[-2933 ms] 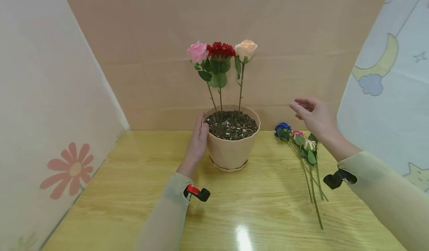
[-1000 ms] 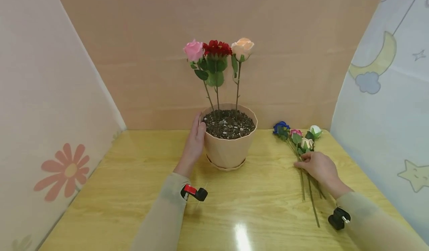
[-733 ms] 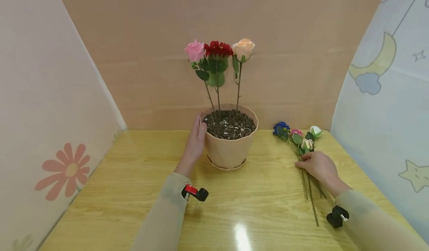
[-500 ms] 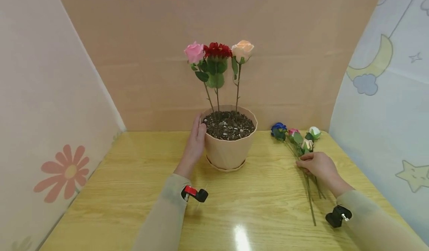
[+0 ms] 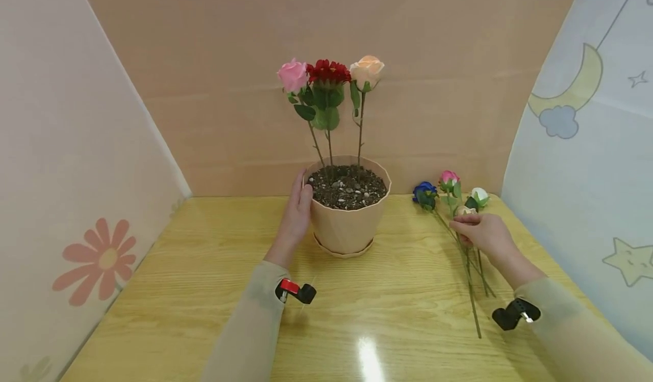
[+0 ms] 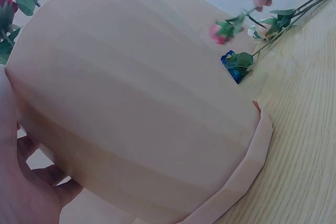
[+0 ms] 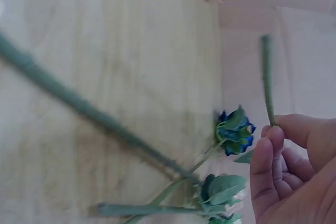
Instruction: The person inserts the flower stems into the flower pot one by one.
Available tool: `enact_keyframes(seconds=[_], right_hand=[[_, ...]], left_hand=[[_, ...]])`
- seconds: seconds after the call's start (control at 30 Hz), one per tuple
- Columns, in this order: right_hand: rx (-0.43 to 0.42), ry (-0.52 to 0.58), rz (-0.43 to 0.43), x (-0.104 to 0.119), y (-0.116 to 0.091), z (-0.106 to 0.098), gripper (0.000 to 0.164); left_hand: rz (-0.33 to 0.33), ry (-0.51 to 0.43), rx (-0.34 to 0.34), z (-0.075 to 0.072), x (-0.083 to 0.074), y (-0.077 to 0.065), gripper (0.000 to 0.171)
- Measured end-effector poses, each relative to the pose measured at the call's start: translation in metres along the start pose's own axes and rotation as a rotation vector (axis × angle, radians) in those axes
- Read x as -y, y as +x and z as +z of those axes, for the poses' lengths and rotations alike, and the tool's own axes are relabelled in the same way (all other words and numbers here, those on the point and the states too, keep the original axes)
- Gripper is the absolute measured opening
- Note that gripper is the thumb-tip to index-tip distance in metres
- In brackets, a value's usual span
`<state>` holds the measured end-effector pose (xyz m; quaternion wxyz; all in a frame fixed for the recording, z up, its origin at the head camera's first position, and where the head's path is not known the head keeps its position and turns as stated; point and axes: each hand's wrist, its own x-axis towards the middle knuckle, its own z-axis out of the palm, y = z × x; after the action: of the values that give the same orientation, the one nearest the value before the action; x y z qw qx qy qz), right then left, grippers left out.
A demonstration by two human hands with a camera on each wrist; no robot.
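Note:
My left hand (image 5: 296, 217) holds the left side of a beige flower pot (image 5: 347, 232), its thumb near the rim; in the left wrist view fingers curl behind the pot. A light pink rose (image 5: 293, 76), a dark red flower (image 5: 329, 71) and a peach rose (image 5: 366, 70) stand upright in the soil (image 5: 349, 189). At the right, my right hand (image 5: 487, 234) pinches the stem of a deep pink rose (image 5: 449, 179), its bloom raised above the other flowers. The right wrist view shows the stem's cut end (image 7: 266, 72) poking up past the fingers.
A blue rose (image 5: 424, 194), a white rose (image 5: 479, 195) and a cream rose (image 5: 464, 211) lie with crossing stems on the wooden table (image 5: 398, 302), right of the pot. A tan backdrop (image 5: 439, 87) stands behind, with patterned panels at both sides.
The right hand came down to the lying flowers, took the deep pink rose by its stem and has lifted it slightly. The left hand has stayed on the pot.

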<state>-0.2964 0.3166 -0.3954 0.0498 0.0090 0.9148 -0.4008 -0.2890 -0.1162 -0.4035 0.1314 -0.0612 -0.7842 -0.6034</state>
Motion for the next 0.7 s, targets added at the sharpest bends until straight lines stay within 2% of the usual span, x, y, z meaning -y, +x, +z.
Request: enact_keyframes(seconds=[0.13,0.23,0.37,0.47,0.7], right_hand=[[-0.033,0.060,-0.001,0.011,0.003,-0.005,0.053],[-0.056,0.103,-0.036,0.019,0.006,-0.009,0.054],[-0.091,0.124,-0.094,0.030,0.008,-0.015,0.057],[-0.111,0.132,-0.100,0.039,0.009,-0.018,0.059],[-0.159,0.266,-0.166,0.071,0.017,-0.024,0.050]], left_hand=[[0.001,-0.005,0.000,0.000,0.000,0.000,0.063],[0.000,-0.005,-0.001,0.000,0.000,0.000,0.063],[0.009,-0.004,0.006,0.000,-0.002,0.001,0.064],[0.012,0.002,0.011,0.000,-0.003,0.002,0.064],[0.012,0.002,0.005,0.000,0.000,0.001,0.063]])
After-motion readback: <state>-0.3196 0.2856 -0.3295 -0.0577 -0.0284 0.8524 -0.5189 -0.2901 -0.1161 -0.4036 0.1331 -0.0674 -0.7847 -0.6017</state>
